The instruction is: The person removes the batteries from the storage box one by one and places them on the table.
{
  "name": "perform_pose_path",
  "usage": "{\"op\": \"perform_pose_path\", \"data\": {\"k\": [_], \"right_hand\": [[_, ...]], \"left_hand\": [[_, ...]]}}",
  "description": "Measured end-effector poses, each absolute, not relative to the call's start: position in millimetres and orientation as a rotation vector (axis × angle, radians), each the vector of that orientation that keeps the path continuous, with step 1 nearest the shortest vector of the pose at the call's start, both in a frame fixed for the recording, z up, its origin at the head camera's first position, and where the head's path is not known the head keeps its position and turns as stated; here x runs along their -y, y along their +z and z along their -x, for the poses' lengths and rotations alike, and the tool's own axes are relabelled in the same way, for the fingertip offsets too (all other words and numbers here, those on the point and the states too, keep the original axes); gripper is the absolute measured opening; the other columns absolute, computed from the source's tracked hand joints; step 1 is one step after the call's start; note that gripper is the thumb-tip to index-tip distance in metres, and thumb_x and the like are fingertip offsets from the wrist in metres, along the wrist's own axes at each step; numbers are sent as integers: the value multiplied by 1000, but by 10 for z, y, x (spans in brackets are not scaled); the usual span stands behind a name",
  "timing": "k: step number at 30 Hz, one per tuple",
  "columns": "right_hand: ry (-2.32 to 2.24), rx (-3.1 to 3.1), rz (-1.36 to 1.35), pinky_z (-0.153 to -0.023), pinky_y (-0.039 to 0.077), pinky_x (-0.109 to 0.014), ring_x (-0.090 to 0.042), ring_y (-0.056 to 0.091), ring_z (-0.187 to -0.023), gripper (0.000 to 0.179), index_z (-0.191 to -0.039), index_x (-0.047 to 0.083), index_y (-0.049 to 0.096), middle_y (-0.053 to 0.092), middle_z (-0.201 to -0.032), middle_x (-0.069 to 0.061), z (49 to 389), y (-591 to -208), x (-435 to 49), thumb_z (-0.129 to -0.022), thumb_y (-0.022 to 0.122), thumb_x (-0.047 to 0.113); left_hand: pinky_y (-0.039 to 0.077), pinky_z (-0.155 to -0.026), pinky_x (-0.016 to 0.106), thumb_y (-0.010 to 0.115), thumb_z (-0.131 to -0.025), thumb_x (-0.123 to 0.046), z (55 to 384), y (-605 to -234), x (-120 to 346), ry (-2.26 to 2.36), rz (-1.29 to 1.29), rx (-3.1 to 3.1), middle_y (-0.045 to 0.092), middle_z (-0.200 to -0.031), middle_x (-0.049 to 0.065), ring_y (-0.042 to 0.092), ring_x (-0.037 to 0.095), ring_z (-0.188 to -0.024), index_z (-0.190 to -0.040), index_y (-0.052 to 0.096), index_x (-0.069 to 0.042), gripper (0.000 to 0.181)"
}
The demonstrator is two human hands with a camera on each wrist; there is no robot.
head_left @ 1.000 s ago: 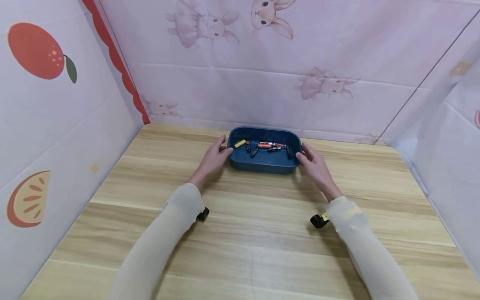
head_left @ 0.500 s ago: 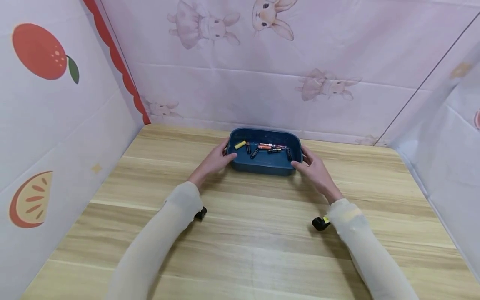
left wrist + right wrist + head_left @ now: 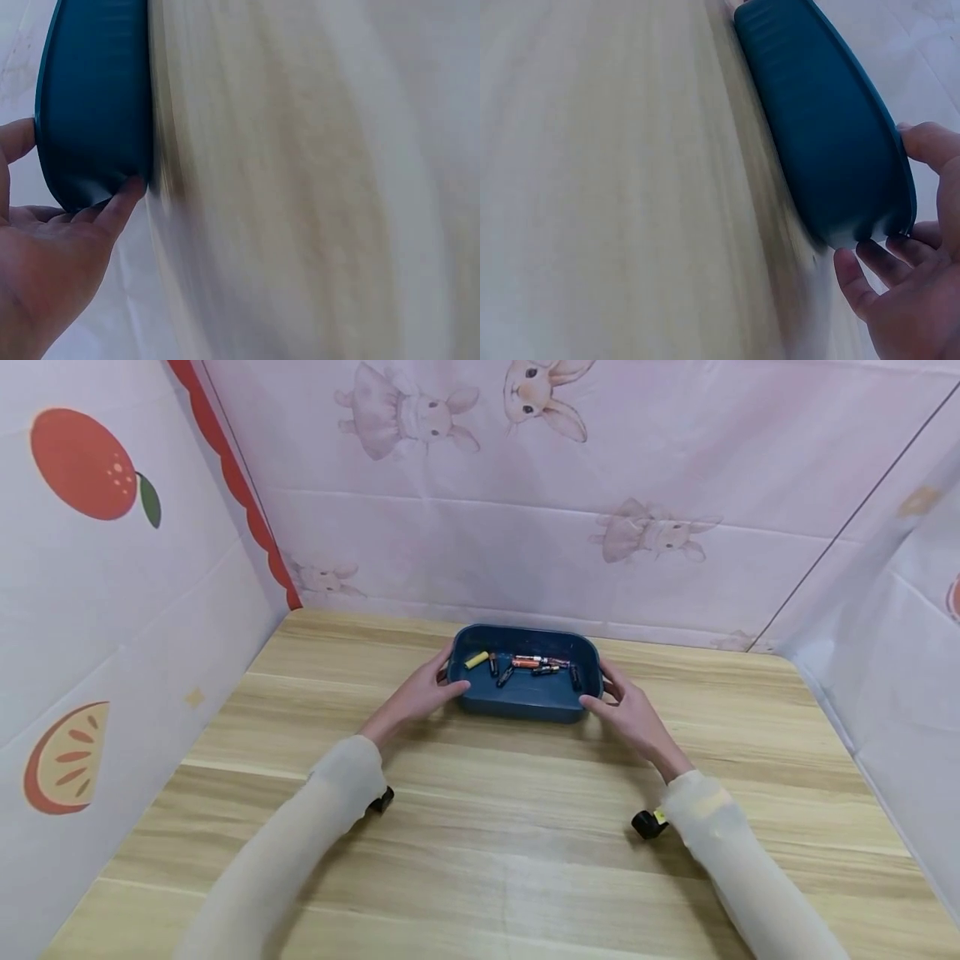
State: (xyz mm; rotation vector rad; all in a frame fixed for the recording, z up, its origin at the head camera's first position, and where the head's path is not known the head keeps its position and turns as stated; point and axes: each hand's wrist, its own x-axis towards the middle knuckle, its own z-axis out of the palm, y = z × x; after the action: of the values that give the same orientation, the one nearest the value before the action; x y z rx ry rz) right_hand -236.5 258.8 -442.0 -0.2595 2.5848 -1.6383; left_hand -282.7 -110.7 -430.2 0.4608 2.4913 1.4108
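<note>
A dark blue plastic bin [image 3: 517, 707] stands near the table's back edge with several batteries in it. Among them are a yellow battery [image 3: 477, 660], an orange one and some black ones. My left hand [image 3: 423, 690] grips the bin's left end, thumb at the front rim and fingers against the end wall. At the opposite end my right hand [image 3: 630, 714] grips it the same way. Both wrist views show the thumb at the rim and the fingertips low on the end wall, close to the tabletop.
The wooden table [image 3: 517, 835] extends from the bin toward me. Behind it hangs a pink rabbit-print sheet [image 3: 480, 560], and a fruit-print sheet [image 3: 135, 693] lines the left side. A black wrist device [image 3: 649, 824] juts from under the right sleeve.
The bin has shifted slightly toward me, away from the back sheet, with both hands on it. Both thumbs have moved inward along its front rim, and the forearms have drawn back a little.
</note>
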Motion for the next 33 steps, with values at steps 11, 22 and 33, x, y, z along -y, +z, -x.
{"op": "perform_pose_path", "data": {"k": [11,22,33], "right_hand": [[-1589,-2579,291,-116,40,-55,-39,40,-147,82,-167,18,20,29,-168,-13,2180,-4394,-2556,-102,70,27],[-1606,-2532,333,-109,47,-54,-41,46,-142,86,-166,14,20,29,-167,-16,1971,-4384,-2514,-100,72,30],[-1564,-2557,335,-110,45,-56,-43,46,-141,87,-166,12,21,29,-167,-18,1759,-4401,-2452,-99,74,31]], "left_hand": [[37,-120,45,65,-105,-24,2660,-4264,1219,1398,-536,-2487,17,-171,10,33,33,-151,-168,9,-19,84],[37,-119,48,66,-104,-26,2438,-4268,1321,1384,-551,-2463,18,-171,12,32,36,-151,-168,9,-20,86],[40,-116,47,67,-103,-22,2164,-4281,1409,1380,-539,-2443,17,-170,16,34,37,-150,-168,6,-16,89]]}}
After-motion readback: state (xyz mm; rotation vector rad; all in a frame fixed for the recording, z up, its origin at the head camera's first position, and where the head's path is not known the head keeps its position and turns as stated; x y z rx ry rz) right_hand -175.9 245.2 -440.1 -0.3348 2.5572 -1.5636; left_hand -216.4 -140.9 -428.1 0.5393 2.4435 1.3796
